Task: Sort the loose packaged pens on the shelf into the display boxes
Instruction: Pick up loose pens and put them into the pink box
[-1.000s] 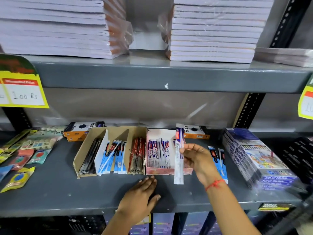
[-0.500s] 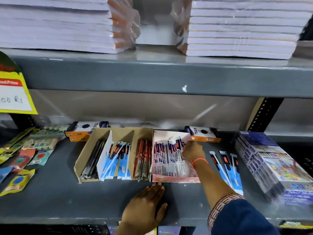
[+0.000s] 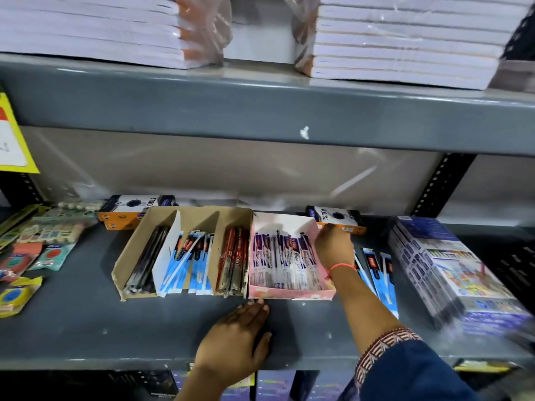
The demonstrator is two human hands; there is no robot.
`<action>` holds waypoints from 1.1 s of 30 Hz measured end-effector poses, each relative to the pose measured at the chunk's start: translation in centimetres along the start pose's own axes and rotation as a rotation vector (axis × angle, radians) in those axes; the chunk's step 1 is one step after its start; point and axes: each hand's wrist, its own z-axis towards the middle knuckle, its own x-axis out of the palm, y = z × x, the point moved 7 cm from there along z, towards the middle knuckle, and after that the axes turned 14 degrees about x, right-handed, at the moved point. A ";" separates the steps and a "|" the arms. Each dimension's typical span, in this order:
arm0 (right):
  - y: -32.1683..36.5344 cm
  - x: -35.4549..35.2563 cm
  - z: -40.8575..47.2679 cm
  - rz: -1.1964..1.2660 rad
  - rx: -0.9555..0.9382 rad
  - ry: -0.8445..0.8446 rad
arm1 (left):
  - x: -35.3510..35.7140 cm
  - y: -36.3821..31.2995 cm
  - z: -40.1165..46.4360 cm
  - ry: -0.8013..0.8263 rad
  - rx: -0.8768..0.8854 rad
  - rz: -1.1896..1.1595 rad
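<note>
A pink display box [image 3: 289, 293] holds several white-and-purple packaged pens [image 3: 285, 260]. To its left, a brown divided box [image 3: 191, 217] carries black pens, blue-packaged pens [image 3: 188, 266] and red pens [image 3: 234, 259]. Loose blue-packaged pens [image 3: 379, 273] lie on the grey shelf [image 3: 86, 322] right of the pink box, partly behind my forearm. My right hand [image 3: 333, 247] hovers over the pink box's right wall, fingers curled downward and hidden. My left hand [image 3: 237, 340] rests flat on the shelf, its fingertips touching the pink box's front.
A stack of colour-pencil packs [image 3: 451, 273] stands at the right. Orange-and-black boxes [image 3: 136, 209] sit along the back. Eraser and sharpener packets [image 3: 43, 241] crowd the left. The upper shelf [image 3: 260, 105] hangs low overhead with notebook stacks [image 3: 399, 41].
My right hand carried a white-and-purple packaged pen into the pink box and now sits at the box's far right corner. My left hand stayed on the shelf. The camera moved closer.
</note>
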 end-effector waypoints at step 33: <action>-8.5 0.2 -1.5 -0.080 0.174 0.198 | 1.7 0.4 -0.5 0.007 -0.115 -0.100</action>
